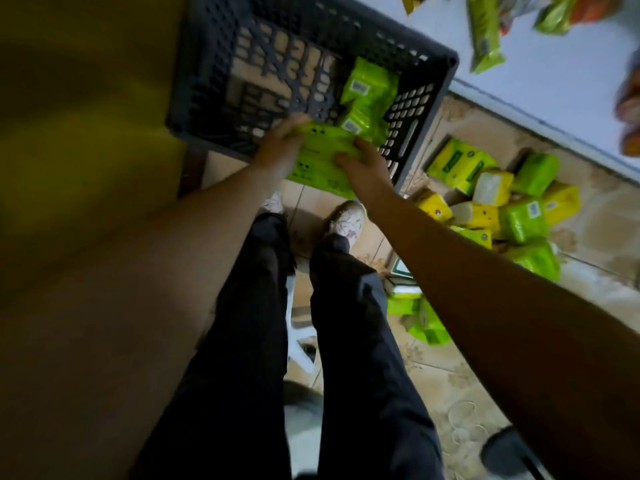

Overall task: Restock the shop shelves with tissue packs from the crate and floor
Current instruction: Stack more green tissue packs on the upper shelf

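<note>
Beige patterned tile floor (433, 368), dim shop aisle. Left hand (280, 143) and right hand (363, 166) each grip one end of a bright green plastic-wrapped tissue bundle (317, 157), fingers curled over it, at the near edge of the dark grey perforated plastic crate (346, 32). More green packs (372, 88) lie in the crate's right corner. A yellow-and-green pack pile (502, 199) sits on the floor to the right, below the white shelf (561, 84).
</note>
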